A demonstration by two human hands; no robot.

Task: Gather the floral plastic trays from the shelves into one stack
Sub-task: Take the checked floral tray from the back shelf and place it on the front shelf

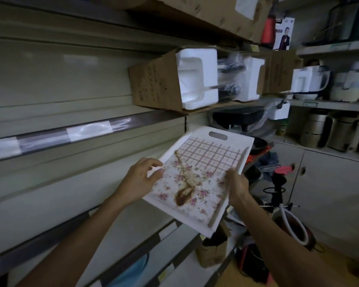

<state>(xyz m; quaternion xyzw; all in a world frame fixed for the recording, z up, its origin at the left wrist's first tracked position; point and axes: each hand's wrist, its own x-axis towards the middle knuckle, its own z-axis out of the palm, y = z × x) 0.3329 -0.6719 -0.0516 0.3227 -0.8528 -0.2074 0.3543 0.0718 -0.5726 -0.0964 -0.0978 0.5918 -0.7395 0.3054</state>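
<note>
White plastic with a pink plaid and little flowers printed on it, that's the floral tray (201, 177) and it's up in the air in front of the shelves, not resting on anything. I count exactly one tray in view, so no stack to speak of yet as far as I can see.

Going left to right: the long shelves (50, 139) on the left look bare apart from clear price-strip covers along the front edges. Then the left hand (142, 181), fingers curled loosely, thumb and fingertips just touching the tray's left rim. Looks more like steadying than a real grip. The right hand (237, 188) is doing the work, closed over the right rim with the thumb on top, probably fingers underneath though I can't see them. My guess is it's held tilted like that, handle cutout pointing away, because it just needs carrying flat-ish without flexing.

There's a brown smear down the middle of the print, can't tell if it's a stain or part of the design.

Further right, above the tray, two open cardboard boxes (153, 85) lie on their sides on a shelf with white foam packing (197, 77) showing, I guess so you can see what's inside. Far right corner shelves hold several metal pots (317, 131), count's too murky to call. Floor below is cluttered with hoses and dark bits.
</note>
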